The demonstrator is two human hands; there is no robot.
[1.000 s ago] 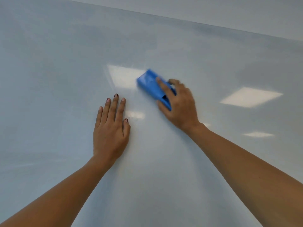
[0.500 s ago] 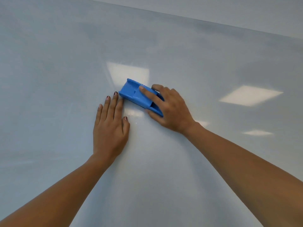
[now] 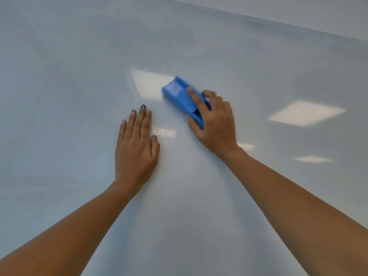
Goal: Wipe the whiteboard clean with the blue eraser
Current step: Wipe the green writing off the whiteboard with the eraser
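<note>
A glossy whiteboard (image 3: pixel 79 76) fills almost the whole view and shows no writing. My right hand (image 3: pixel 214 124) grips the blue eraser (image 3: pixel 179 94), fingers along its top and thumb on its near side, and holds it against the board. The eraser looks motion-blurred. My left hand (image 3: pixel 136 148) lies flat on the board with fingers straight and together, a short gap to the lower left of the eraser.
The board's top edge (image 3: pixel 278 21) runs diagonally across the upper right, with a pale wall above it. Bright reflections of ceiling lights (image 3: pixel 306 113) sit on the board to the right and behind the eraser.
The right hand has swept the eraser up and to the right, away from the left fingertips it was almost touching half a second ago. The left hand has stayed put.
</note>
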